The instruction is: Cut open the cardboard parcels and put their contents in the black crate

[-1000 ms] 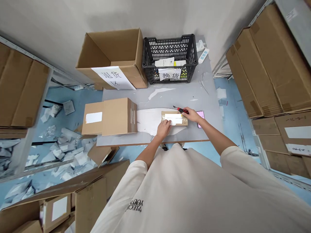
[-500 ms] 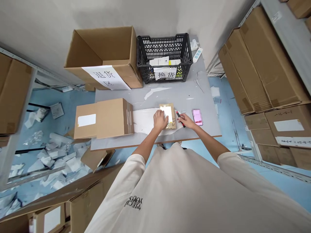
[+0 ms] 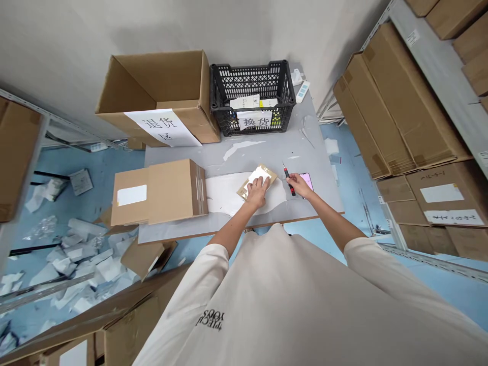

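A small flat brown package (image 3: 243, 192) with a white label lies tilted on a white sheet (image 3: 221, 190) on the grey table. Spread over its top is my left hand (image 3: 257, 192), fingers apart and touching the label. To the right, my right hand (image 3: 298, 185) grips a red and black pen-like tool (image 3: 288, 180), its thin tip pointing away from me. A phone (image 3: 307, 179) with a pink screen lies partly hidden under that hand.
Left on the table is a closed carton (image 3: 168, 190). Along the back stand a large open carton (image 3: 152, 122) and a black crate (image 3: 252, 114) holding papers. A power strip (image 3: 303, 92) lies at the back right. Stacked boxes (image 3: 404, 101) flank the right side.
The small package has turned clockwise under my left hand. My right hand has moved slightly right with the tool, now beside the package and partly over the phone. The view has shifted a little.
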{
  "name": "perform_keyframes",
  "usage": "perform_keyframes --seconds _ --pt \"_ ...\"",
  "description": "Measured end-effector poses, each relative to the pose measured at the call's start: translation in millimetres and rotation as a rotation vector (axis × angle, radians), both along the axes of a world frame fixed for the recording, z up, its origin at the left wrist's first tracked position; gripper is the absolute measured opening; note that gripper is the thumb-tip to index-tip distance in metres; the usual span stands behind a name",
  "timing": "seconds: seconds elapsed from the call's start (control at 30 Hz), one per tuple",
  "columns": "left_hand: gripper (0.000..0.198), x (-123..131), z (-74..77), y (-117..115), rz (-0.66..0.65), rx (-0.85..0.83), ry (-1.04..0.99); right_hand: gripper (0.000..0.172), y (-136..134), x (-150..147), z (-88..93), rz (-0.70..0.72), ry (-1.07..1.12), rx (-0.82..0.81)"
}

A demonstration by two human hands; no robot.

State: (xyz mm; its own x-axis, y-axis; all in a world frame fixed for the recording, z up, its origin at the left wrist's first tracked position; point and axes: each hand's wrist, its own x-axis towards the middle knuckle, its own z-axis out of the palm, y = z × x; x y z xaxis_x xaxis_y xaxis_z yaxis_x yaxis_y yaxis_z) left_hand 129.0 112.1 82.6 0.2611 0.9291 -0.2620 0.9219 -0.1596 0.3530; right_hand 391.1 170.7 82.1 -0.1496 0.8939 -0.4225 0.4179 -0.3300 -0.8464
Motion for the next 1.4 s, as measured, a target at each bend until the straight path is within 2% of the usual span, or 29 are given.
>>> perform_keyframes --seconds 0.1,0.17,0.33,0.47,0.6,0.73,0.87,1.07,1.27,1.4 --pt "0.112 -28 1.8 5 -0.161 -0.003 -0.02 0.046 -6 -10 1.8 0.014 0.064 -0.056" --pt "0.106 -38 3.6 7 -0.194 0.005 -0.033 0.042 -11 -20 3.3 0.019 0.123 -0.114" --pt "0.075 -28 3.9 6 -0.102 0.045 -0.039 0.031 -27 -35 8.6 0.061 0.261 -0.277" --pt "0.055 -17 -0.8 6 -0.065 0.059 -0.008 0.03 -25 -23 9.9 0.085 0.307 -0.353" --pt "0.054 -17 -4.7 9 -0.055 0.067 -0.018 0.034 -6 5 8.0 0.119 0.059 -0.231" --pt "0.051 -17 -4.4 10 -0.059 0.067 -0.017 0.039 14 25 11.1 0.285 -0.073 -0.086" --pt "0.053 -15 -2.2 7 -0.058 0.059 -0.005 0.038 27 26 15.8 0.476 -0.168 0.006" --pt "0.055 -15 -0.5 4 -0.049 0.063 -0.013 0.033 46 17 10.7 0.595 -0.295 0.163" --pt "0.056 -18 0.7 4 -0.054 0.053 -0.009 0.02 59 4 6.5 0.691 -0.364 0.192" --pt "0.053 -18 2.1 5 -0.053 0.043 0.006 0.026 48 5 9.9 0.7 -0.321 0.06"
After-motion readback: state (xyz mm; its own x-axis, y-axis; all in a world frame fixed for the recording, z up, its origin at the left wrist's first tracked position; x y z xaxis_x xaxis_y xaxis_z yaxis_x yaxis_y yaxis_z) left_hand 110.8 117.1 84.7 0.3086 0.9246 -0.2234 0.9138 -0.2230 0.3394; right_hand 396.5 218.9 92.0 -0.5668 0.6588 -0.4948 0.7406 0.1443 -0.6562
